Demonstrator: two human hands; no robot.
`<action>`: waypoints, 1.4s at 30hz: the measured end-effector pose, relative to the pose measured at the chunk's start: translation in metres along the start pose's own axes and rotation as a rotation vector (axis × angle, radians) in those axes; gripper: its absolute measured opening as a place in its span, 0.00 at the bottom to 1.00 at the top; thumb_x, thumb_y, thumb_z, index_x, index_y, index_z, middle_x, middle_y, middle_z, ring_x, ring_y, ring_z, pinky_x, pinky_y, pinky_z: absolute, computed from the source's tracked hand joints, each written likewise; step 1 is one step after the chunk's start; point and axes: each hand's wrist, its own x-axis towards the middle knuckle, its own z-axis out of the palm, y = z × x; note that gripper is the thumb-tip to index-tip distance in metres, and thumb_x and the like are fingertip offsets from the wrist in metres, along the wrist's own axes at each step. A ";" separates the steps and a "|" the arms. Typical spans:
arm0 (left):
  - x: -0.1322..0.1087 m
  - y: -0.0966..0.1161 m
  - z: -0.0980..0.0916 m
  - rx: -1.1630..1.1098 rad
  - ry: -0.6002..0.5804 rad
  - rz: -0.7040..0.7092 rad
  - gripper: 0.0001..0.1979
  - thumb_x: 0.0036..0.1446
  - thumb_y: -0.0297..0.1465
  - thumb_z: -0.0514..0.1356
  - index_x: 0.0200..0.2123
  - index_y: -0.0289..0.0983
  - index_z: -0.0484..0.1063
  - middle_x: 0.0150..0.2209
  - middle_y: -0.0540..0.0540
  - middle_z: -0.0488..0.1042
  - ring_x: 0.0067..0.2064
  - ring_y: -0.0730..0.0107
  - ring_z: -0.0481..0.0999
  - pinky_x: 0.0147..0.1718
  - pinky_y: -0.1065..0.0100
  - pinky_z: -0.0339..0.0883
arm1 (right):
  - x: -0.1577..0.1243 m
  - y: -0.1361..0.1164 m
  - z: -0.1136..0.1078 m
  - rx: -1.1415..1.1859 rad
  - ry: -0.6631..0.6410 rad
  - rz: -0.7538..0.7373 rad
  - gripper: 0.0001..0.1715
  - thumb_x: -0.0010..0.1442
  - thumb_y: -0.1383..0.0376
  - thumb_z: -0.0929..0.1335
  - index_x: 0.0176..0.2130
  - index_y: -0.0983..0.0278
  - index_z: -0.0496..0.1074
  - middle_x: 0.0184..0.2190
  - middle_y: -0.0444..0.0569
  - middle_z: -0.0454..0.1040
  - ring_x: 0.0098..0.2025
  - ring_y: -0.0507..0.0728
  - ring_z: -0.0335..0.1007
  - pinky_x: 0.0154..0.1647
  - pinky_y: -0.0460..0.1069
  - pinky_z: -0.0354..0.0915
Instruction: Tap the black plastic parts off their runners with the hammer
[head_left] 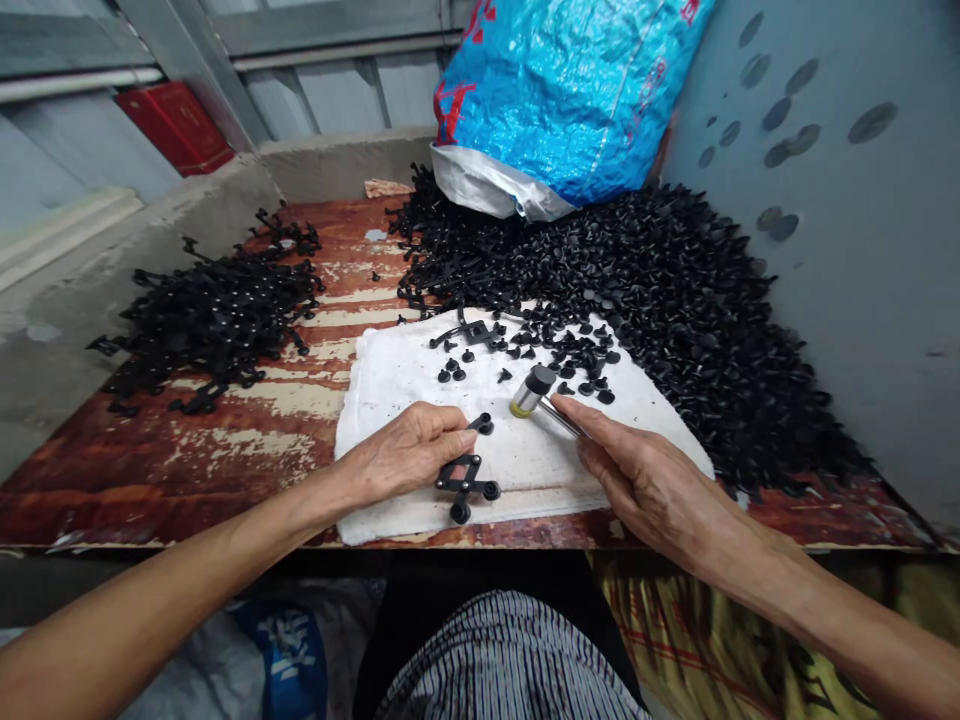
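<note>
My left hand [412,445] pinches a black scissor-like linkage [463,478] of crossed plastic arms with round ends, over a white cloth [397,385]. In my right hand [645,470] is the metal handle of a small mallet [533,391], its head black at one end and yellowish at the other. The mallet head is just right of the linkage, low over the cloth or touching it; I cannot tell which. Loose black round-headed pegs [574,350] are scattered on the cloth's far half, beside another black linkage piece [474,332].
A big heap of black pegs [675,290] covers the table's right side below a blue woven sack [570,90]. Black linkages [225,310] are piled at the left. A low concrete ledge [337,165] and a grey panel [840,220] border the worn red tabletop [300,400].
</note>
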 end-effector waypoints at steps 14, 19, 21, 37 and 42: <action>0.001 -0.005 0.001 0.041 -0.006 0.061 0.15 0.57 0.40 0.52 0.24 0.37 0.65 0.21 0.53 0.64 0.21 0.77 0.55 0.20 0.72 0.48 | 0.000 0.000 -0.001 -0.007 0.009 -0.014 0.30 0.63 0.73 0.58 0.63 0.66 0.64 0.46 0.55 0.81 0.42 0.59 0.81 0.41 0.53 0.77; 0.003 -0.001 -0.001 0.158 0.016 0.087 0.15 0.57 0.38 0.51 0.22 0.37 0.63 0.20 0.53 0.63 0.22 0.76 0.58 0.23 0.72 0.51 | 0.001 -0.002 -0.001 -0.009 0.007 -0.018 0.28 0.64 0.73 0.57 0.61 0.72 0.65 0.46 0.59 0.81 0.43 0.60 0.81 0.41 0.54 0.77; 0.004 0.000 -0.002 0.199 0.039 0.092 0.15 0.57 0.37 0.51 0.21 0.38 0.62 0.19 0.54 0.61 0.22 0.76 0.58 0.22 0.72 0.50 | 0.001 -0.002 -0.002 -0.012 0.000 -0.017 0.28 0.64 0.72 0.57 0.61 0.74 0.65 0.47 0.61 0.80 0.44 0.61 0.80 0.43 0.54 0.77; 0.008 0.004 -0.009 0.307 0.025 0.048 0.16 0.57 0.38 0.51 0.20 0.38 0.62 0.17 0.53 0.62 0.20 0.76 0.58 0.21 0.71 0.50 | 0.004 -0.035 -0.018 0.133 0.068 -0.140 0.37 0.62 0.78 0.58 0.68 0.65 0.52 0.48 0.57 0.77 0.40 0.57 0.78 0.41 0.51 0.75; 0.007 0.002 -0.008 0.285 0.020 0.047 0.15 0.57 0.38 0.51 0.20 0.38 0.61 0.17 0.54 0.62 0.19 0.76 0.57 0.20 0.71 0.49 | 0.001 -0.035 -0.007 0.045 0.033 -0.147 0.42 0.58 0.79 0.56 0.70 0.67 0.48 0.37 0.55 0.75 0.25 0.56 0.70 0.27 0.52 0.73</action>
